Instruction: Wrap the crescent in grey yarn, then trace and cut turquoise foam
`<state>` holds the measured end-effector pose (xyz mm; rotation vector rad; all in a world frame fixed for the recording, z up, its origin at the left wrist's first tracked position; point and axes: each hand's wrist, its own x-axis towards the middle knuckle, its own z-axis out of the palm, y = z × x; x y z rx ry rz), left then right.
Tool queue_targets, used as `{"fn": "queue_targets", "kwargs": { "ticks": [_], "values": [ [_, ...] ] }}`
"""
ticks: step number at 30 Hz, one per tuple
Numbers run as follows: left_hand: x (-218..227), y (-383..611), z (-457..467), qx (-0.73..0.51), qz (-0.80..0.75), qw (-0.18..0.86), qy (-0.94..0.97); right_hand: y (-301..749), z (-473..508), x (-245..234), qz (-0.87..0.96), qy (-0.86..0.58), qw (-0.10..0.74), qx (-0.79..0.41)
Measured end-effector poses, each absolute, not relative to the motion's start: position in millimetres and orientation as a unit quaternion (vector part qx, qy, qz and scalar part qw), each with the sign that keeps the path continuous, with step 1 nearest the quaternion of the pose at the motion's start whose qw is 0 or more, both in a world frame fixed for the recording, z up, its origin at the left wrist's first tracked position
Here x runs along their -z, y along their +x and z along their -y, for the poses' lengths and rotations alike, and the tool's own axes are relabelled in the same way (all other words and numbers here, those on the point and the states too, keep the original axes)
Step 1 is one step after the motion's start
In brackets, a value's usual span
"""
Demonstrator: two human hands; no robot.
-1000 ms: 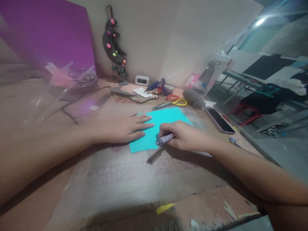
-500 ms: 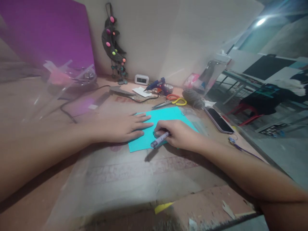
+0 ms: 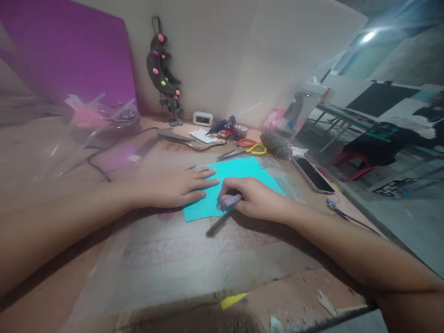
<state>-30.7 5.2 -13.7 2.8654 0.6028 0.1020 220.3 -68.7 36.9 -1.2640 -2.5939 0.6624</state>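
A turquoise sheet of paper (image 3: 239,171) lies on the table in the middle of the view. My left hand (image 3: 169,186) rests flat on its left part, fingers stretched out and pointing right. My right hand (image 3: 251,198) is closed around a purple pen (image 3: 229,202) and sits on the sheet's near edge, with the pen's end pointing left towards my left fingertips. The pen's tip is hidden by my fingers.
Behind the sheet lie orange-and-yellow scissors (image 3: 248,149), a blue glue gun (image 3: 224,126), a ball of grey twine (image 3: 275,143) and a small white clock (image 3: 203,118). A phone (image 3: 312,173) lies at the right. A black cable (image 3: 104,152) runs at the left. Paper scraps (image 3: 234,300) lie near the front edge.
My right hand with the pen has slid a little to the left along the sheet's near edge, closer to my left fingertips. My left hand has stayed flat on the paper.
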Motion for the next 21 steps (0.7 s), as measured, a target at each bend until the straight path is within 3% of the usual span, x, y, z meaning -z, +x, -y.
{"fn": "queue_targets", "kwargs": {
  "ticks": [3, 9, 15, 21],
  "values": [
    [13.7, -31.0, -5.5, -0.034, -0.199, 0.107, 0.974, 220.9, 68.9, -42.4, 0.874, -0.427, 0.043, -0.229],
    [14.6, -31.6, -6.2, -0.036, -0.21, 0.103, 0.971, 217.5, 69.0, -27.5, 0.879, -0.434, 0.118, -0.158],
    [14.8, -32.0, -5.2, -0.038, -0.21, 0.107, 0.971, 218.6, 73.7, -36.7, 0.87, -0.425, 0.077, -0.237],
    [11.3, -31.5, -5.8, -0.032, -0.208, 0.101, 0.972, 218.2, 69.5, -26.9, 0.88, -0.439, 0.097, -0.156]
  ]
}}
